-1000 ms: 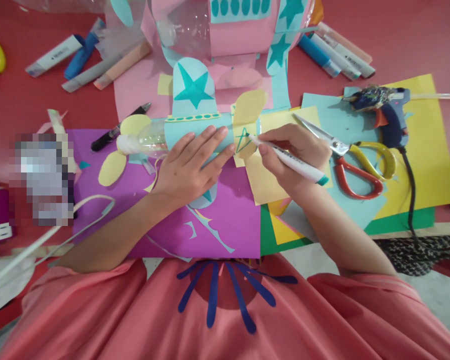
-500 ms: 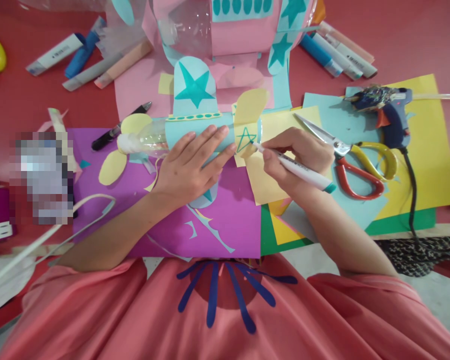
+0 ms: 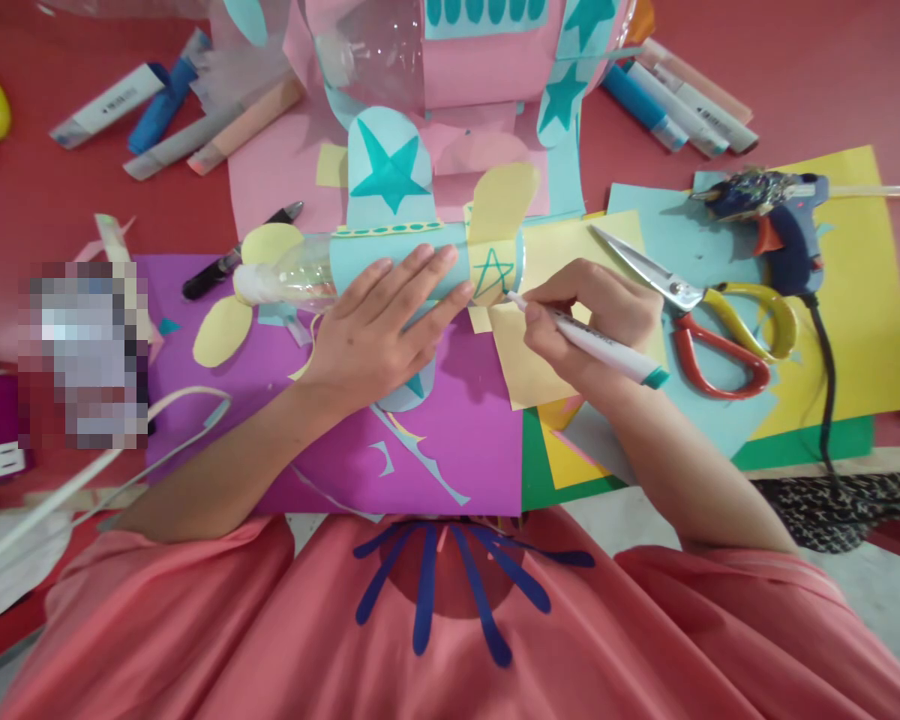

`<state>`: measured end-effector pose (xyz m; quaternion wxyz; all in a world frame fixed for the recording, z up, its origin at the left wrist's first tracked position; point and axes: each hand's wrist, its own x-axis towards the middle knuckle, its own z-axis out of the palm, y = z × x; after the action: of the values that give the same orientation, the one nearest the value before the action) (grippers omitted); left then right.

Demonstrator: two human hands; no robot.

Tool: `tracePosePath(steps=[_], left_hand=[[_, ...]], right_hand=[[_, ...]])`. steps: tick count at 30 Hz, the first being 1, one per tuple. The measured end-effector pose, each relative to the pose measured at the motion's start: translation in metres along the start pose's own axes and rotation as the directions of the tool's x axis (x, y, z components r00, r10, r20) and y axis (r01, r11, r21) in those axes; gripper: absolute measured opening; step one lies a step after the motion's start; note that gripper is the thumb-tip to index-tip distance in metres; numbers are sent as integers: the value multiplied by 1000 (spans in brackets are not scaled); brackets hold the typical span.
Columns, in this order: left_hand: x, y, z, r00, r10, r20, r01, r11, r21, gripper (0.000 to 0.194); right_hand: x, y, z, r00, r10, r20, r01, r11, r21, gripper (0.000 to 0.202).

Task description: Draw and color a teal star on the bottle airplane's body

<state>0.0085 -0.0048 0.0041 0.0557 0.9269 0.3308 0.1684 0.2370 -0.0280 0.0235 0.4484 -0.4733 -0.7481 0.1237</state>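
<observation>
A small plastic bottle (image 3: 304,272) lies sideways, wrapped in light blue paper with yellow paper petals at its cap end and a star-marked blue wing. My left hand (image 3: 379,335) rests flat on the wrap, fingers stretched across it; its thumb is mostly hidden. In my right hand (image 3: 596,315) a white marker with a green end (image 3: 607,352) is pinched, its tip at the lower right of a green star outline (image 3: 493,274) on the yellow band. Above that band stands a yellow paper fin (image 3: 502,200).
Scissors (image 3: 694,300) and a blue glue gun (image 3: 784,225) lie on coloured sheets to the right. A larger pink-wrapped bottle (image 3: 487,70) is at the back, with several markers on both sides. Purple paper (image 3: 465,430) lies under the work; a black pen (image 3: 217,270) is left of it.
The marker tip has moved slightly down and right, off the star's right point. My right hand shifts a little with it. My left hand stays on the bottle.
</observation>
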Motion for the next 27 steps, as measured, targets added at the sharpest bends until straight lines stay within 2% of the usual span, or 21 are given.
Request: tracePosePath(steps=[6, 14, 18, 21, 22, 27], left_hand=[[1, -1, -1, 1000, 3, 1, -3, 1000, 26, 46], [1, -2, 0, 999, 32, -38, -29, 997, 70, 46], [1, -1, 1, 989, 112, -98, -87, 970, 226, 47], [1, 0, 0, 984, 135, -117, -96, 952, 291, 45], [1, 0, 0, 984, 132, -119, -93, 953, 289, 45], [0, -1, 1, 996, 71, -52, -63, 988, 141, 50]], right_hand=[[0, 1, -2, 998, 49, 38, -50, 999, 14, 15], [0, 1, -2, 999, -10, 35, 9, 1000, 12, 17], [-1, -3, -3, 994, -24, -109, 32, 997, 69, 17], [-1, -4, -1, 979, -64, -192, 76, 996, 56, 7], [-1, -4, 1, 982, -76, -174, 84, 996, 37, 3], [-2, -2, 9, 999, -42, -21, 43, 998, 39, 12]])
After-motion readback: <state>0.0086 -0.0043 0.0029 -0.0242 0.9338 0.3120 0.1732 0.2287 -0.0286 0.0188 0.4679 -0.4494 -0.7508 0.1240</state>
